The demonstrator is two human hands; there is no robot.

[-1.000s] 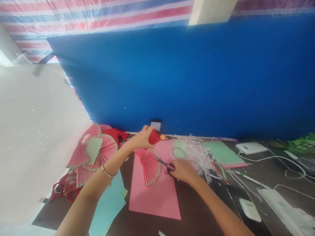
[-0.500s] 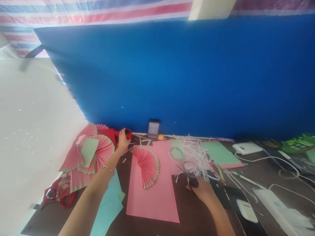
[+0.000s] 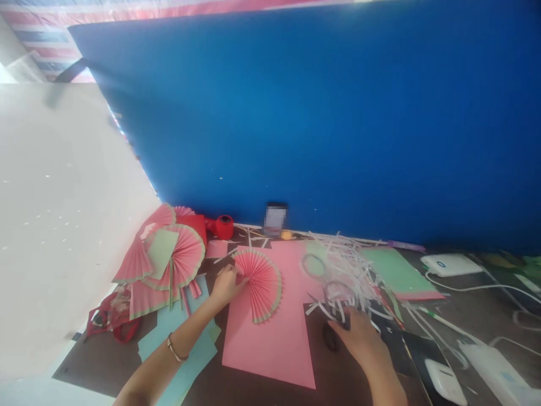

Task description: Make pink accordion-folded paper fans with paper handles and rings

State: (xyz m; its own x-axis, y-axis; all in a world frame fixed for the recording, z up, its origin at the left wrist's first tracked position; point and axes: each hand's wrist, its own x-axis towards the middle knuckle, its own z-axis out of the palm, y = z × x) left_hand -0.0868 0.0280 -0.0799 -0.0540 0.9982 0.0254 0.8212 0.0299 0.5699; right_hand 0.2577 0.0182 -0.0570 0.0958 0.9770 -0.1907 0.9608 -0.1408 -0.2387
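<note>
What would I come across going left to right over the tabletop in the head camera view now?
Pale green card → left hand → half-round pink pleated fan at its fingertips → dark-handled scissors → right hand → white device with a cable.

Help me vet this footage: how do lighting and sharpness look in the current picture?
Head view: white glare at upper left, the broad blue panel darkening rightward; head view: the pink pleated paper fan reads fairly clearly, the black-handled scissors by the right hand look blurred; head view: the small dark-framed screen is pixelated.
</note>
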